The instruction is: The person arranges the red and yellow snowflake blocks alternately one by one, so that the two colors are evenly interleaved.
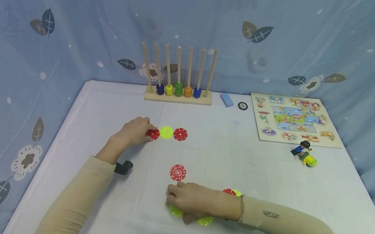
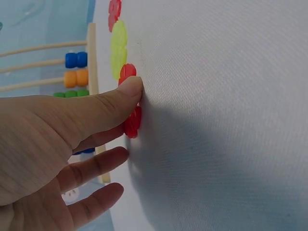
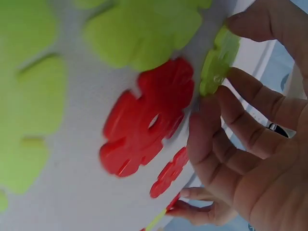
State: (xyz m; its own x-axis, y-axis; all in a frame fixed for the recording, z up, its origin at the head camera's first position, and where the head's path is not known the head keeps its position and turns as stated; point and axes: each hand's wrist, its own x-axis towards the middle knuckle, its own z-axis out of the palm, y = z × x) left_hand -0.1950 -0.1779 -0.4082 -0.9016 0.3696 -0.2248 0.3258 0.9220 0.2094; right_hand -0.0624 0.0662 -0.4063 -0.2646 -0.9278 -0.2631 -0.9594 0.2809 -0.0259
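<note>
My left hand [image 1: 134, 131] pinches a red flower-shaped disc [image 2: 133, 122] between thumb and fingers, at the left end of a short row. Beside it in that row lie a yellow-green disc [image 1: 166, 132] and another red disc [image 1: 180, 134]. Nearer to me, my right hand [image 1: 193, 200] holds a yellow-green flower disc [image 3: 220, 60] between thumb and fingertips. Just beyond that hand a single red disc [image 1: 178, 172] lies flat. Several more discs, including a yellow-green one [image 1: 205, 221] and a red one [image 1: 229, 191], lie partly hidden under the right hand and forearm.
A wooden peg rack [image 1: 178, 97] with coloured beads stands at the back. To its right are a blue block [image 1: 227, 100] and a round black-and-white piece [image 1: 242, 106]. A picture puzzle board [image 1: 263, 135] and small toy figures [image 1: 304, 152] occupy the right side.
</note>
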